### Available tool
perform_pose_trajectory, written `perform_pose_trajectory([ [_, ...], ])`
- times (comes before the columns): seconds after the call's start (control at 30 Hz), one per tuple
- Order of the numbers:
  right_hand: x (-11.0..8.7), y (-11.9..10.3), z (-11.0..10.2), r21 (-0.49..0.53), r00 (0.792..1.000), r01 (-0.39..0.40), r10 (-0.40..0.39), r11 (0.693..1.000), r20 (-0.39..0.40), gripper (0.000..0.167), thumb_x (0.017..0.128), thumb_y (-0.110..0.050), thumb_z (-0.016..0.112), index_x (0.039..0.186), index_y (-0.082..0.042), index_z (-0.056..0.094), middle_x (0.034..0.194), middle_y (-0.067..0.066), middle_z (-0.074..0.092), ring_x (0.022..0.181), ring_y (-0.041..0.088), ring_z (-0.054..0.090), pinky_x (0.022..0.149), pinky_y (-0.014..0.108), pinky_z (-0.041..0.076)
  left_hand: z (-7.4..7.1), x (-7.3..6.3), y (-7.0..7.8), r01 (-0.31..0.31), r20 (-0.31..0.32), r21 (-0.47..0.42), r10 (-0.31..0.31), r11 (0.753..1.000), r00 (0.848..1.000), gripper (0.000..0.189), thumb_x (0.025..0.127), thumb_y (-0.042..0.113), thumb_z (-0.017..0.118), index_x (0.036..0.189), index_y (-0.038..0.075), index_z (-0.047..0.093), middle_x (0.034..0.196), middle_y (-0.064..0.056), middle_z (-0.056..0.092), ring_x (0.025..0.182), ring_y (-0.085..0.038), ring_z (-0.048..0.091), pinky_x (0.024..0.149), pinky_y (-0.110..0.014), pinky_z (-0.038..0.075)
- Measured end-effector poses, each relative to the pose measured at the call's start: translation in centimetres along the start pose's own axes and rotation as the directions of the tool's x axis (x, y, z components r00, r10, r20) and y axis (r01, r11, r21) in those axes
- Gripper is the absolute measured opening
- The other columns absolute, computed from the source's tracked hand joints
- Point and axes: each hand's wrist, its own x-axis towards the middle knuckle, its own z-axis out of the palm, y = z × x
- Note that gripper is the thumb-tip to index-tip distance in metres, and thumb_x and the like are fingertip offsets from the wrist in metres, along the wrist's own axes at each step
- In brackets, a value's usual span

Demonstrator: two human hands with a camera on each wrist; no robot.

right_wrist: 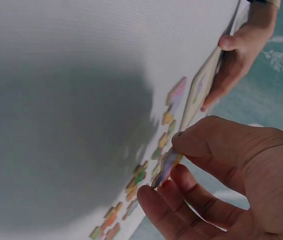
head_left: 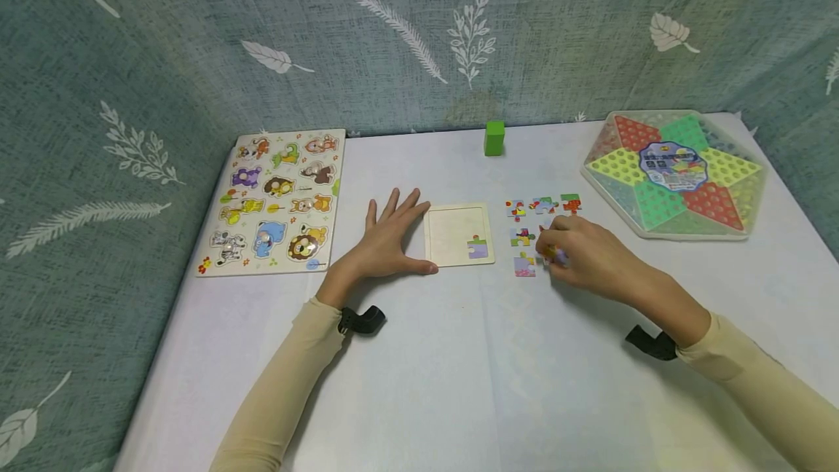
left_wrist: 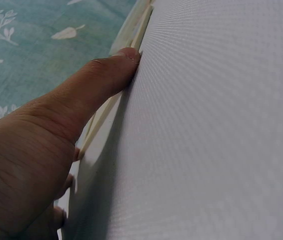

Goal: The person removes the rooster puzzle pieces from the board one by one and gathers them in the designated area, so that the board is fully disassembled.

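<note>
My left hand [head_left: 383, 242] is spread at the left side of a small wooden puzzle frame [head_left: 427, 239]. Its straight thumb [left_wrist: 104, 75] touches the frame's near edge and the index finger reaches the far left corner. One purple and green puzzle piece [head_left: 478, 248] lies in the frame's lower right corner. To the right, my right hand [head_left: 586, 253] pinches another puzzle piece [right_wrist: 169, 165] between thumb and fingers, above the loose pieces. Several of these lie in rough rows, among them a lilac piece [head_left: 524, 266] and a red one [head_left: 571, 202]. The right hand partly hides some.
An animal knob puzzle board [head_left: 298, 195] lies at the left. At the back stands a green block [head_left: 494, 138]. A hexagonal clear case of coloured beads [head_left: 675, 173] lies at the right. Patterned teal cloth [head_left: 406, 42] rises behind the white table [head_left: 419, 384].
</note>
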Motion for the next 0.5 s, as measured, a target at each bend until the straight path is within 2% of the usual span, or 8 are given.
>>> perform_pose_trajectory([
  [0.27,-0.5,0.4,0.8,0.019,1.0,-0.003,0.003,1.0,0.004,0.024,0.068,0.006,0.075,0.083,-0.013,0.069,0.081,-0.002,0.056,0.074,0.015,0.05,0.063,0.034,0.044,0.0,0.0,0.0,-0.003,-0.001,0.005,0.003,1.0,1.0,0.115,0.07,0.063,0.083,0.159,0.016,0.028,0.168,-0.005,0.007,0.152,-0.03,-0.011,0.113,-0.06,-0.016],
  [0.5,-0.9,0.5,1.3,-0.01,0.999,-0.014,0.014,1.0,0.033,0.025,0.069,0.004,0.078,0.082,-0.014,0.068,0.082,-0.002,0.054,0.073,0.015,0.047,0.06,0.031,0.042,0.0,0.0,0.0,0.0,-0.003,0.0,0.0,1.0,1.0,0.115,0.07,0.063,0.083,0.159,0.016,0.028,0.168,-0.005,0.007,0.152,-0.03,-0.01,0.113,-0.06,-0.016],
])
